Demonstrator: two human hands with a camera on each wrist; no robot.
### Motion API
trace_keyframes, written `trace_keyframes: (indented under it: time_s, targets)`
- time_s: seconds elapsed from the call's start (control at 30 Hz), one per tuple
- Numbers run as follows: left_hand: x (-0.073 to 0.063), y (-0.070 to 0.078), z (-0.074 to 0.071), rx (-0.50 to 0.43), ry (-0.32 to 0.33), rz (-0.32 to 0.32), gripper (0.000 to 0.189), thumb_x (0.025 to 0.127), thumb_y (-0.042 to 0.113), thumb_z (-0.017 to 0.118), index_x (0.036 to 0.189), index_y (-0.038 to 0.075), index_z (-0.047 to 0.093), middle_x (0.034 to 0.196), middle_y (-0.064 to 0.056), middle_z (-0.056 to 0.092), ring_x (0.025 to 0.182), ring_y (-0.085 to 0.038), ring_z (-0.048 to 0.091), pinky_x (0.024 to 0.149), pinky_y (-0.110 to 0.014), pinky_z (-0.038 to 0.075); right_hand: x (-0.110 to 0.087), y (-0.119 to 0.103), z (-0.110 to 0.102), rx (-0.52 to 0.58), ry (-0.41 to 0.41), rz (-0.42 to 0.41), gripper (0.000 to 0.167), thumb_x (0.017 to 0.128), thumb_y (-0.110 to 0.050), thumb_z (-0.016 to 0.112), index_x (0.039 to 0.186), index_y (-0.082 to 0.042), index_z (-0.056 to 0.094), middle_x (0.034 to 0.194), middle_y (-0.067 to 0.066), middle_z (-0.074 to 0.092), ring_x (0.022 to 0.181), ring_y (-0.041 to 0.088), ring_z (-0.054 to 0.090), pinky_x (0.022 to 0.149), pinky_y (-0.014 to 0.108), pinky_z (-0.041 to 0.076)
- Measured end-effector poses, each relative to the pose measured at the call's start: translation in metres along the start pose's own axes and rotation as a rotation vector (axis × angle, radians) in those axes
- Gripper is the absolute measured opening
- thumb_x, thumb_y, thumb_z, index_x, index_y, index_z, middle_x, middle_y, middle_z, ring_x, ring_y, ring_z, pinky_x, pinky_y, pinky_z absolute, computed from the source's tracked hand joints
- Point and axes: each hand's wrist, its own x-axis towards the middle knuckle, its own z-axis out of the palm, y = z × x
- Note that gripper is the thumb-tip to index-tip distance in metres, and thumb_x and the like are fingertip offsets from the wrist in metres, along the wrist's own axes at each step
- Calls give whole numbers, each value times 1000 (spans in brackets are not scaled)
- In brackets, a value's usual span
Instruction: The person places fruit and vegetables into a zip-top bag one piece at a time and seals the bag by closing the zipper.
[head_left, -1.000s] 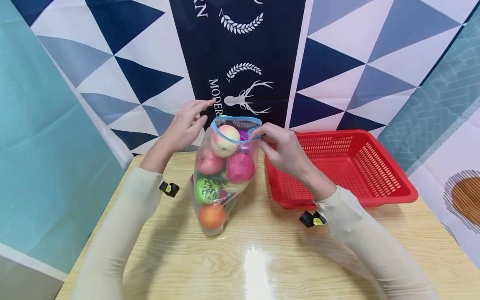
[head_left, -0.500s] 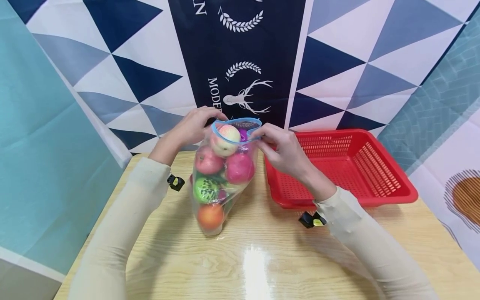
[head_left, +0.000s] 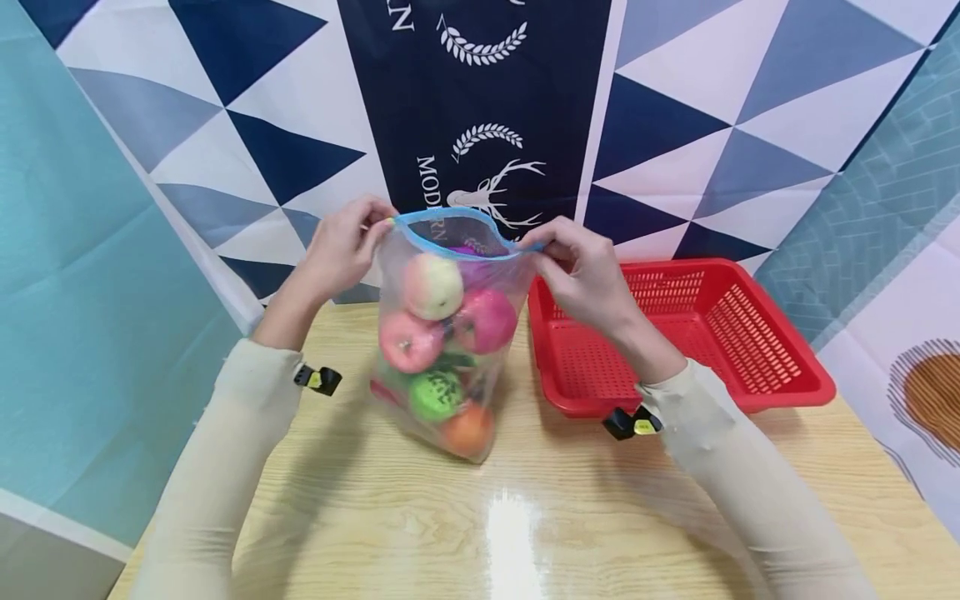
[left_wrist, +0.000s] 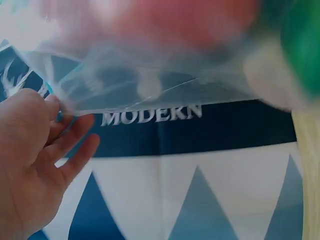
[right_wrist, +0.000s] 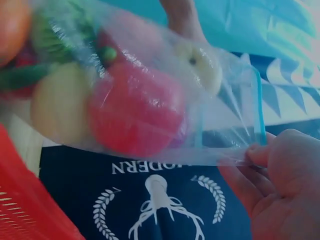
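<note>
A clear zip bag (head_left: 498, 367) with a blue zip rim (head_left: 450, 252) stands over the wooden table, its mouth spread apart. My left hand (head_left: 341, 250) pinches the rim's left corner; my right hand (head_left: 588, 271) pinches the right corner, as the right wrist view also shows. Inside are a pale peach (head_left: 432, 286), a pinkish-red apple (head_left: 411, 342), a magenta fruit (head_left: 486, 321), a green fruit with dark specks (head_left: 437, 395) and an orange (head_left: 468, 428). Something purple lies behind the peach, mostly hidden. In the left wrist view the bag (left_wrist: 150, 90) hangs above my left fingers.
A red plastic basket (head_left: 813, 387) with slotted walls stands on the table right of the bag. Behind the wooden table (head_left: 375, 533) rises a patterned cloth (head_left: 300, 108) with triangles and a deer print.
My left hand has come to the rim, gripped its left corner and drawn it leftward. The bag's mouth is wider, and its bottom has swung right. My right hand keeps its grip.
</note>
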Motion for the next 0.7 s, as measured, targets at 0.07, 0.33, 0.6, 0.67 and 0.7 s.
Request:
trace_keyframes:
  time_s: [0.07, 0.33, 0.6, 0.67, 0.7]
  targets:
    - [-14, -3, -9, -38, 69, 9, 22, 113, 5, 58, 128, -6, 71, 113, -26, 75, 98, -31, 71, 96, -21, 59, 7, 3, -1, 72, 43, 48, 16, 99, 17, 66, 113, 14, 73, 100, 7, 81, 83, -5, 75, 77, 12, 61]
    - [-48, -12, -6, -217, 118, 38, 28, 104, -4, 71, 131, -9, 75, 120, -27, 76, 96, 0, 67, 95, -2, 52, 17, 12, -2, 194, 109, 194, 34, 99, 15, 69, 133, 12, 70, 87, -8, 73, 74, 2, 76, 75, 21, 67]
    - [-50, -4, 8, -327, 149, -73, 33, 102, -2, 75, 135, -5, 76, 123, -25, 76, 97, 2, 66, 97, -5, 55, 16, 13, -2, 120, 16, 288, 47, 96, 8, 78, 143, 3, 73, 91, -12, 77, 81, -1, 75, 74, 15, 62]
    - [-50, -1, 9, -329, 196, -114, 31, 104, -2, 73, 135, -5, 76, 123, -25, 77, 95, 1, 66, 93, -6, 55, 18, 13, -3, 61, 42, 286, 44, 96, 6, 80, 139, 1, 76, 87, -16, 76, 78, -2, 72, 69, 13, 58]
    - [-50, 1, 9, -330, 228, -135, 30, 104, -1, 72, 133, -5, 77, 120, -25, 77, 93, 1, 66, 90, -6, 55, 19, 13, -5, 43, 71, 278, 41, 96, 6, 81, 136, 1, 78, 84, -19, 75, 73, -3, 70, 66, 12, 56]
